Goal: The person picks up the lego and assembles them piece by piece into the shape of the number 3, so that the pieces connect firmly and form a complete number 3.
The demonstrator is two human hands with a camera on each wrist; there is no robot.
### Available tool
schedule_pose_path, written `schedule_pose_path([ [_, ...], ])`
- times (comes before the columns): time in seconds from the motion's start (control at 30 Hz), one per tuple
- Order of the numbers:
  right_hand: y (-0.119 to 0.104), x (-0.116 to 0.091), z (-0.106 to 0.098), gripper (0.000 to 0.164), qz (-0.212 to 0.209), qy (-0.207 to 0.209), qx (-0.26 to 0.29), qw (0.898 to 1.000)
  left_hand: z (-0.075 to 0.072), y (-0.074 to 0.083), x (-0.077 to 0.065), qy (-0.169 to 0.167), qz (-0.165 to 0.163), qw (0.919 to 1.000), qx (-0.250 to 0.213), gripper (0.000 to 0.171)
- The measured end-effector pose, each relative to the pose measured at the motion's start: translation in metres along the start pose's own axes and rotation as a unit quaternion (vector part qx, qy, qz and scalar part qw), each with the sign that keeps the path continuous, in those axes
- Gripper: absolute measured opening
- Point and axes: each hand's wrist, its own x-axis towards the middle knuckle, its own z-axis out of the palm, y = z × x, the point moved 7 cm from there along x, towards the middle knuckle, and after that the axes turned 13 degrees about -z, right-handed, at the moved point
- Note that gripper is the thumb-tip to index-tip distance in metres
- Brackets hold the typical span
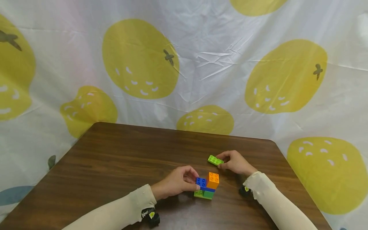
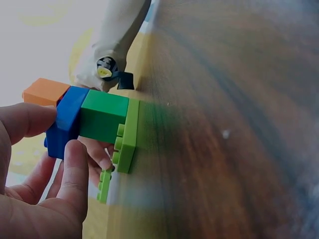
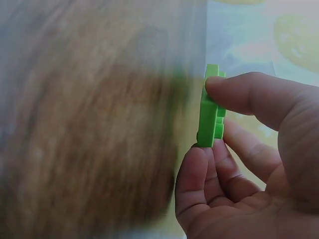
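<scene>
A small stack of toy building bricks stands on the table below the head camera. At its bottom lies a lime green flat brick [image 2: 128, 142], with a green brick [image 2: 103, 115] on one end. A blue brick [image 1: 201, 182] sits across that, overhanging toward the left, and an orange brick [image 1: 213, 180] tops the right side. My left hand [image 1: 176, 183] grips the overhanging end of the blue brick between thumb and fingers. Farther back and to the right, my right hand [image 1: 236, 163] pinches a second lime green flat brick [image 3: 209, 112], its studs facing up in the head view.
The dark wooden table [image 1: 129, 153] has rounded far corners. Behind it hangs a white curtain [image 1: 201, 41] printed with yellow fruit. A black wrist camera [image 1: 151, 217] is strapped at the left cuff, another [image 1: 245, 190] at the right.
</scene>
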Motion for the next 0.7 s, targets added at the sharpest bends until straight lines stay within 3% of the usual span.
schedule_pose_path([
  [0.7, -0.031, -0.018, -0.019, 0.042, -0.007, 0.035, 0.059, 0.998, 0.0, 0.0, -0.001, -0.002, 0.001, 1.0, -0.006, 0.032],
])
